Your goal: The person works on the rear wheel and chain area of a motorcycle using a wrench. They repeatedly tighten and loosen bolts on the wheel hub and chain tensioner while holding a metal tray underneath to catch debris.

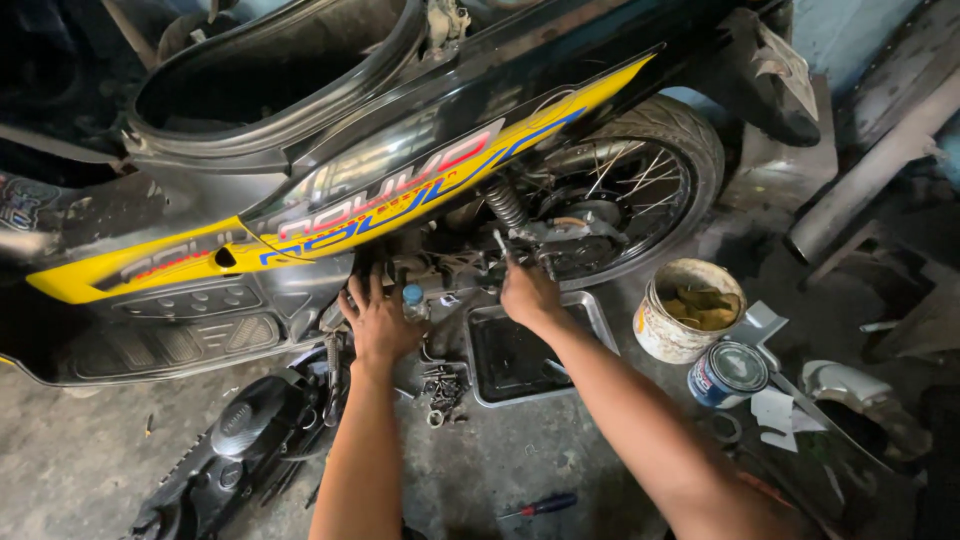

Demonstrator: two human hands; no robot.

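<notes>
Two hands are under the scooter (400, 170): our left hand (380, 320), fingers spread, presses the engine (440, 268), and our right hand (528, 290) pinches a tool (500, 243) near the wheel (640, 180), so we judge ourselves mid-removal, needing steady turning next.

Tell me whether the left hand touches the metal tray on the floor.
Apart. The head view shows the left hand up at the motorcycle's underside, with floor between it and the tray.
</notes>
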